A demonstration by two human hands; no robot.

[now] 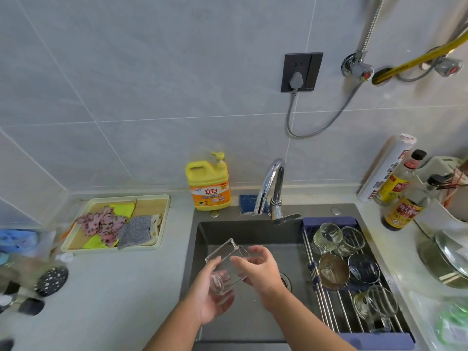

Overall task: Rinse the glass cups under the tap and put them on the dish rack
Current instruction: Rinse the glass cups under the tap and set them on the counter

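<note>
Clutter (20, 252) at the left of the surface (121, 295) is blurred and cut by the frame edge. A green bundle (453, 323) at the near right is blurred too. The right hand (260, 272) covers the right side of the glass (222, 252). Both forearms (177, 325) run off the near edge.

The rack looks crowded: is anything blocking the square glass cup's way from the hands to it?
Nothing visible. The square clear glass cup, gripped by the left hand and right hand, has only open dark sink between it and the blue-ended steel-rod dish rack, whose left rods are bare.
</note>
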